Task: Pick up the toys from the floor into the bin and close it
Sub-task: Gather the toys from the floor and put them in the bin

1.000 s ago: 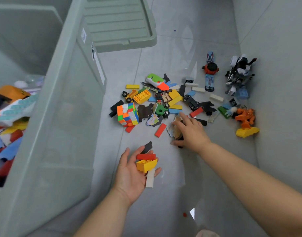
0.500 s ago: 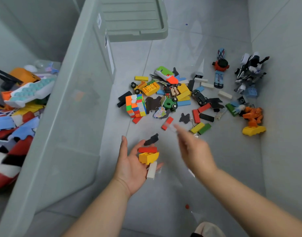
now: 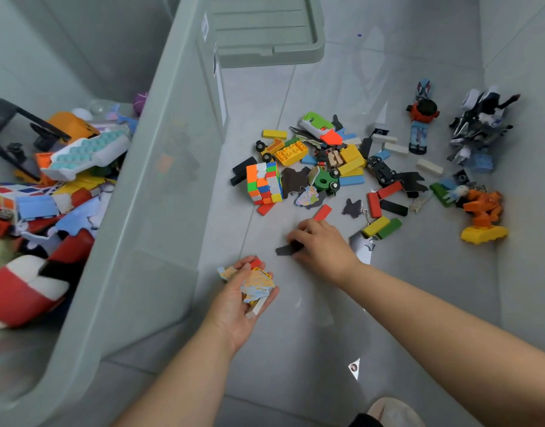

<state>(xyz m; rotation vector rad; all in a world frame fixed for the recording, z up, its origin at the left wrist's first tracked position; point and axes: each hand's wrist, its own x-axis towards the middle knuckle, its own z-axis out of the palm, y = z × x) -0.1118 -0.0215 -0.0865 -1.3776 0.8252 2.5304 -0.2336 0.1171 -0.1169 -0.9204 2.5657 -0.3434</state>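
Bin (image 3: 160, 211) one, lid (image 3: 265, 32) one, orange figure (image 3: 482, 204) one

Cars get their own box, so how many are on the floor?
3: a yellow car at the pile's left, a green car right of the cube, a black car farther right. More may be buried.

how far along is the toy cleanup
Done: the bin already holds a heap of toys. In hand: the left hand holds a stack of pieces; the right hand pinches a black piece on the floor. Left: the pile around the colour cube, and the lid lies off the bin.
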